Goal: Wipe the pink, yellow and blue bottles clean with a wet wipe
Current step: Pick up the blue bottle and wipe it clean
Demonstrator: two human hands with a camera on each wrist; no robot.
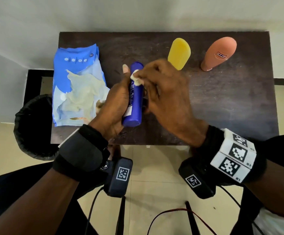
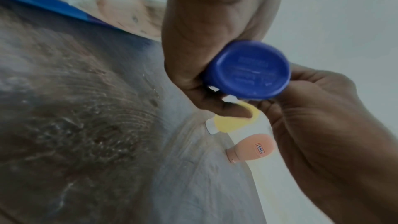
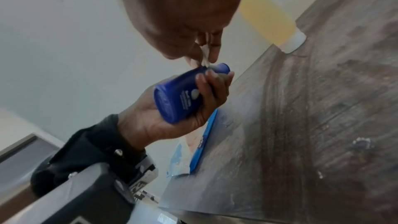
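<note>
My left hand [image 1: 117,97] grips the blue bottle [image 1: 134,97] above the dark table [image 1: 222,107], thumb up along its left side. The bottle's round end [image 2: 247,71] faces the left wrist camera. My right hand [image 1: 161,87] pinches a small white wet wipe [image 1: 136,78] against the upper part of the blue bottle [image 3: 183,98]; the wipe [image 3: 205,59] shows between the fingertips. The yellow bottle [image 1: 179,53] and the pink bottle [image 1: 218,54] stand cap-down at the back right, untouched.
A blue wet-wipe pack [image 1: 76,87] lies open on the left part of the table, with wipes bulging out. A black bin [image 1: 32,128] stands on the floor by the table's left front corner. Cables run under the table's front edge.
</note>
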